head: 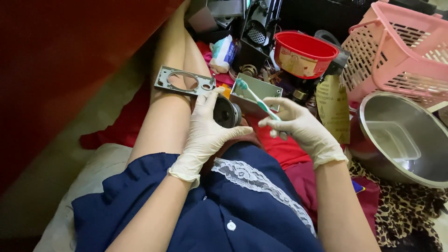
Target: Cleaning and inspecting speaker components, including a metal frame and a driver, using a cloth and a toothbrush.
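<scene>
My left hand (205, 133), in a white glove, grips a round dark metal part (226, 112) that looks like a small motor or lens housing. In my right hand (298, 126), also gloved, is a teal and white toothbrush (254, 97), its bristle end pointing up and left above the round part. A flat grey metal plate with a round hole (184, 80) rests on my bare leg just left of my left hand. Behind both hands stands an open grey metal box (256, 91).
A red bowl (303, 53) sits at the back, with a pink plastic basket (401, 46) to its right. A steel bowl (406, 140) holding a clear plastic tub lies at the right. A wipes pack (223, 53), dark machine parts and red cloth surround my legs.
</scene>
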